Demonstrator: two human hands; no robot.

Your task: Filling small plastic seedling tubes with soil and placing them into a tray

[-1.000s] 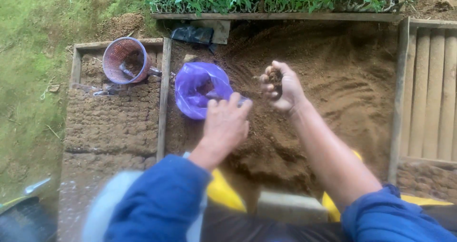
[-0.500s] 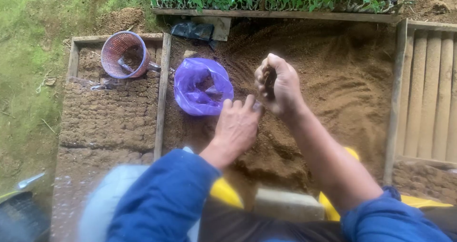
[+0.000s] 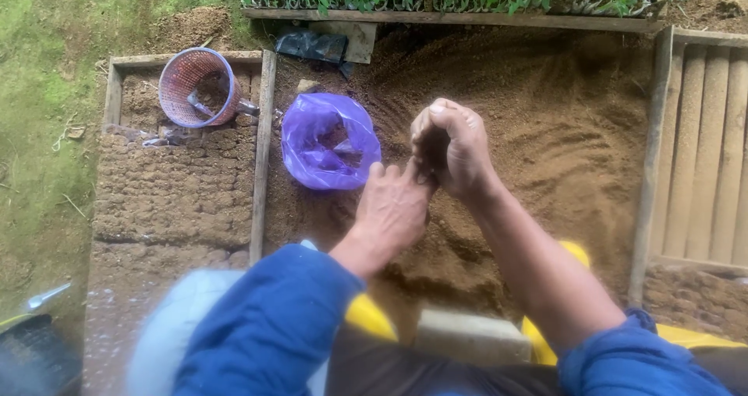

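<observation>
The person's right hand (image 3: 452, 148) is curled narrow, cupping a little soil above the loose soil bed (image 3: 545, 131). The left hand (image 3: 393, 209) lies flat with fingers wide, touching the right, likely to catch grains. The open purple bag (image 3: 327, 140) stands just beside, within easy reach.

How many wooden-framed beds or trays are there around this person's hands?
3, maybe more out of frame: the left tray of pressed soil blocks holding the basket, the middle bed of loose soil under both hands, and the slatted tray at right.
</observation>
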